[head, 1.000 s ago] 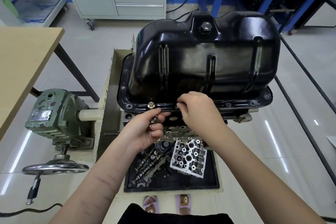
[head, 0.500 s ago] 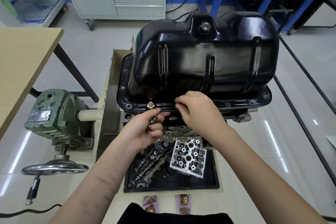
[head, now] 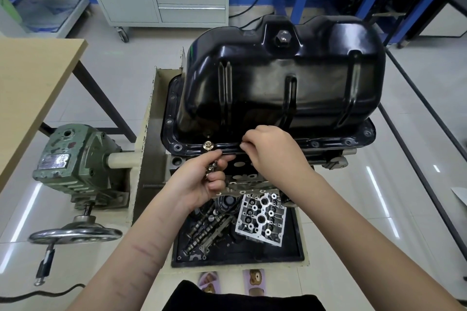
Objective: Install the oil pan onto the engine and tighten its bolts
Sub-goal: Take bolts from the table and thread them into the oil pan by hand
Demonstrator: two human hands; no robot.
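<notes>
Black oil pan (head: 283, 78) seated upside-down on engine (head: 252, 171), flange flush along block edge. Right hand (head: 273, 149) at near flange, fingertips pinched on small bolt (head: 242, 144) at flange hole. Left hand (head: 199, 179) just below flange, fingers curled round cluster of spare bolts (head: 212, 168). One brass-coloured flange bolt (head: 208, 145) already sitting in hole just left of hands. Below: black parts tray (head: 290, 250) with camshafts (head: 204, 230) and cylinder head piece (head: 260, 217). Green gearbox (head: 73, 164) with handwheel (head: 75, 232) off to left.

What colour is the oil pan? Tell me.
Glossy black; the oil pan shows best, and only, in the head view.
</notes>
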